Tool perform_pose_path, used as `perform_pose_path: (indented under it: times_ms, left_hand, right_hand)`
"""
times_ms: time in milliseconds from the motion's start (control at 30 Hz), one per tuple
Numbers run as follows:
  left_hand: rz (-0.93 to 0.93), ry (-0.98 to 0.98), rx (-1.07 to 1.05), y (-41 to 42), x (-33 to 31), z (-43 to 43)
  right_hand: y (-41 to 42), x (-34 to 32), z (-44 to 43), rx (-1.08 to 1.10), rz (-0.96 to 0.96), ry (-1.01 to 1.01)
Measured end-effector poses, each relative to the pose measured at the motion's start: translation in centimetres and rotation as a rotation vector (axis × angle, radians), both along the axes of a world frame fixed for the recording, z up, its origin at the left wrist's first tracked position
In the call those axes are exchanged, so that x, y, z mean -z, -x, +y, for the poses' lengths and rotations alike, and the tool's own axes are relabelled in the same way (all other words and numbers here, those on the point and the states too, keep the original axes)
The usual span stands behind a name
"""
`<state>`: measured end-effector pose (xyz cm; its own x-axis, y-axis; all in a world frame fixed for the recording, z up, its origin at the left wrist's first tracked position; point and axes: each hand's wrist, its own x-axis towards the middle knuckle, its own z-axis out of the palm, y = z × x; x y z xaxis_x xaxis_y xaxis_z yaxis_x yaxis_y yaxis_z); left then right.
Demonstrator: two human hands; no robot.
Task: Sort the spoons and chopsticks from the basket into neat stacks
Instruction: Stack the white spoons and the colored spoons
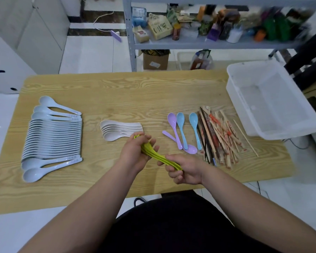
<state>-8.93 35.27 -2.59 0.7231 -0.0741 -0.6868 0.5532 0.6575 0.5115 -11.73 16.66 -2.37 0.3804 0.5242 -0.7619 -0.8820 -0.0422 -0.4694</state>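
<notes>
Grey-blue spoons [51,139] fill the left of the wooden table [135,92] in one long overlapping row, bowls to the left and handles to the right. A short nest of cream spoons [120,131] lies the same way nearer the middle. Just in front of it the left hand [135,154] has its fingers curled round the far end of a nested bundle of green spoons [154,155]. The right hand [186,172] grips the near end, fingers folded under it. The bundle is held above the table, its long axis slanting from far-left to near-right, so it lies across the line of the finished stacks. I judge it would need a turn before it is set down like them. The left hand is the nearer to the cream nest. Both ends of the bundle are buried in the hands, so I cannot tell which end has the bowls, nor how many spoons it holds. To the right lie loose purple spoons [173,128] and blue spoons [194,128], then a jumbled heap of chopsticks [219,137] touching the blue ones. The white basket [274,99] stands at the far right, with no cutlery visible in it.
</notes>
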Motion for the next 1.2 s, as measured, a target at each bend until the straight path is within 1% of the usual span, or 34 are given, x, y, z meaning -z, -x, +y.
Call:
perform_pose_path:
  times_ms: [67,167,233,333,400,467,533,633,733,833,933,1000,1100,1200]
  left_hand:
    - [0.017,-0.086,0.106,-0.8,0.5,0.0]
    - [0.007,-0.279,0.324,-2.0,1.1,0.1]
    - [0.001,-0.423,0.466,-3.0,1.6,0.0]
    - [-0.085,-0.698,0.728,-5.0,2.3,-0.3]
    - [-0.18,-0.925,0.877,-7.0,3.0,-0.9]
    - [-0.275,-1.143,0.937,-9.4,3.7,-1.7]
    - [-0.385,-1.318,0.935,-11.9,4.8,-2.3]
    - [-0.507,-1.452,0.88,-15.4,6.8,-3.2]
    - [-0.539,-1.522,0.831,-18.1,8.8,-4.0]
    - [-0.57,-1.549,0.85,-19.6,10.3,-4.4]
    - [-0.674,-1.671,0.887,-19.6,11.4,-4.2]
    - [-0.699,-1.747,0.883,-18.9,11.8,-4.1]
    - [-0.772,-1.786,0.871,-17.1,12.0,-3.9]
    - [-0.814,-1.785,0.881,-16.0,11.8,-3.5]
  right_hand:
    - [-1.4,0.4,-1.5,-0.09,-0.104,0.116]
    - [-4.0,1.0,-3.6,-0.245,-0.261,0.233]
    - [-6.2,1.0,-4.8,-0.406,-0.41,0.338]
    - [-10.0,1.3,-6.0,-0.668,-0.657,0.551]
    - [-12.7,2.0,-6.4,-0.74,-0.811,0.652]
    - [-15.3,2.8,-6.6,-0.766,-0.965,0.743]
    - [-17.7,3.8,-6.9,-0.76,-1.129,0.819]
    - [-21.1,5.6,-7.5,-0.714,-1.309,0.922]
    - [-23.8,7.3,-7.7,-0.628,-1.368,0.99]
    - [-25.0,8.8,-7.5,-0.628,-1.328,1.032]
    - [-24.9,10.0,-7.4,-0.672,-1.29,1.004]
    - [-24.3,10.3,-7.6,-0.648,-1.265,0.974]
    - [-23.1,10.6,-7.8,-0.616,-1.259,0.941]
    - [-22.3,11.0,-7.8,-0.596,-1.281,0.94]
